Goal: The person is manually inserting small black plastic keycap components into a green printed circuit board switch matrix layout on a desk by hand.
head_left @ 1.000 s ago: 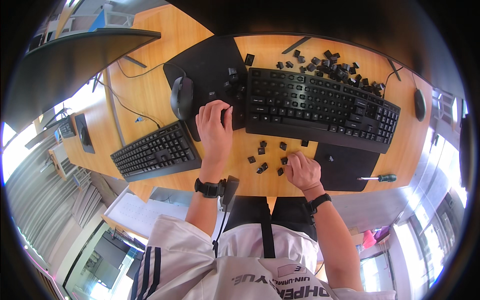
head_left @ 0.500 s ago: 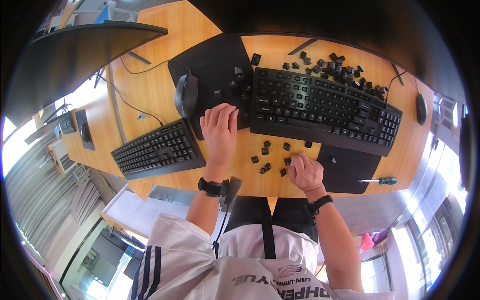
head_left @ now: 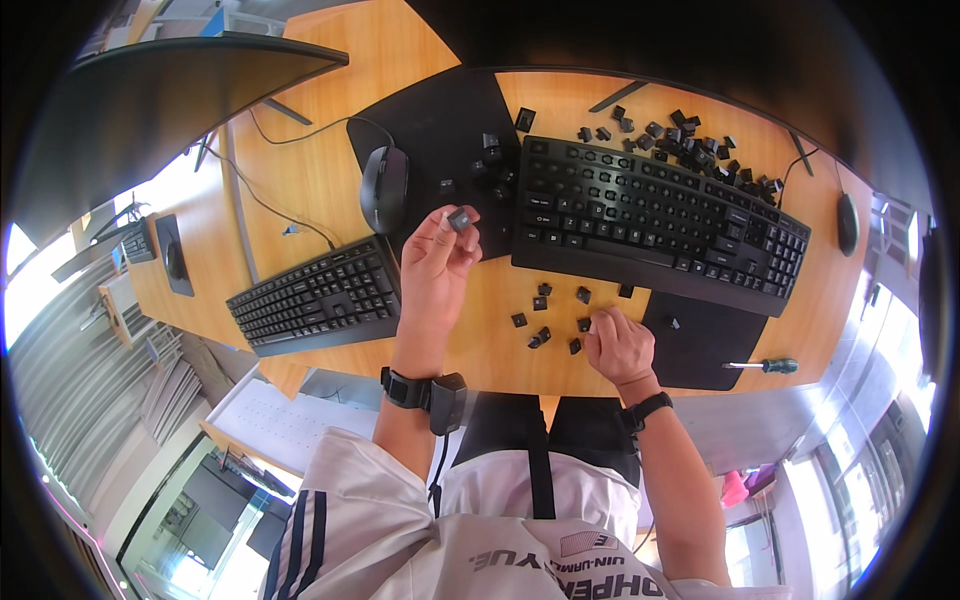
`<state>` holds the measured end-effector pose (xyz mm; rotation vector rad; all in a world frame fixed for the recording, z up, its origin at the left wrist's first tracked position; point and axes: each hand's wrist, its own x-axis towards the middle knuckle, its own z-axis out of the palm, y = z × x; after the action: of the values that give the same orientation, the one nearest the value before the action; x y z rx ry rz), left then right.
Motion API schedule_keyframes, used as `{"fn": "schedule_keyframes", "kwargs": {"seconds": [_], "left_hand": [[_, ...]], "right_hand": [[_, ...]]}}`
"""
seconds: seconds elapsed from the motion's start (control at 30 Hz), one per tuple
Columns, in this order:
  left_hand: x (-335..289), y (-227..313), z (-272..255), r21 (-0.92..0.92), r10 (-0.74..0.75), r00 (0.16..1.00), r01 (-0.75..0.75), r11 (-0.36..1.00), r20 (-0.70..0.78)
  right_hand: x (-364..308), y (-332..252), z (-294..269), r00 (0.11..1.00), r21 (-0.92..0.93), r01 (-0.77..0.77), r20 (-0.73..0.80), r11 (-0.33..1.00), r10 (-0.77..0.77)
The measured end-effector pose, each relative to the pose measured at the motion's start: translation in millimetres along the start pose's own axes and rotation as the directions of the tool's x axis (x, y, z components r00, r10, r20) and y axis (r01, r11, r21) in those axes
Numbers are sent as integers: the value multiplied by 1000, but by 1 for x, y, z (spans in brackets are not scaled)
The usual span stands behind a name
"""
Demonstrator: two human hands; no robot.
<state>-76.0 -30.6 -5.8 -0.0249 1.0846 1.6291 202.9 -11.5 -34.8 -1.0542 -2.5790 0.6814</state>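
Between the thumb and fingers of my left hand (head_left: 438, 262) is a small dark keycap (head_left: 459, 219), raised over the lower edge of the black mouse pad (head_left: 440, 130). My right hand (head_left: 622, 347) rests on the desk with its fingers curled in; whatever they may hold is hidden. Several loose keycaps (head_left: 541, 303) lie on the wood just left of that hand, one right by its fingertips. Beyond both hands sits a large black keyboard (head_left: 610, 248), many of its key positions bare, with some caps on in the lower rows and at the right.
A heap of keycaps (head_left: 700, 150) lies behind the keyboard, and more sit on the mouse pad. A black mouse (head_left: 385, 190) and a second keyboard (head_left: 318, 298) are at left. A screwdriver (head_left: 775, 366) lies near the right front edge. Monitors (head_left: 180, 110) stand at the back.
My left hand has turned palm up, bringing the keycap in its fingers into sight. My right hand stays in nearly the same place, still curled.
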Motion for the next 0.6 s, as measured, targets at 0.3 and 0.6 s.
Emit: {"fn": "schedule_keyframes", "kwargs": {"seconds": [0.3, 0.6], "left_hand": [[-7, -3, -4, -79, -18, 996, 24, 997, 82], [-77, -7, 30, 15, -109, 994, 109, 994, 25]], "right_hand": [[1, -1, 0, 1000, 19, 5, -4, 1000, -5], [-8, 0, -10, 994, 244, -55, -77, 968, 75]]}}
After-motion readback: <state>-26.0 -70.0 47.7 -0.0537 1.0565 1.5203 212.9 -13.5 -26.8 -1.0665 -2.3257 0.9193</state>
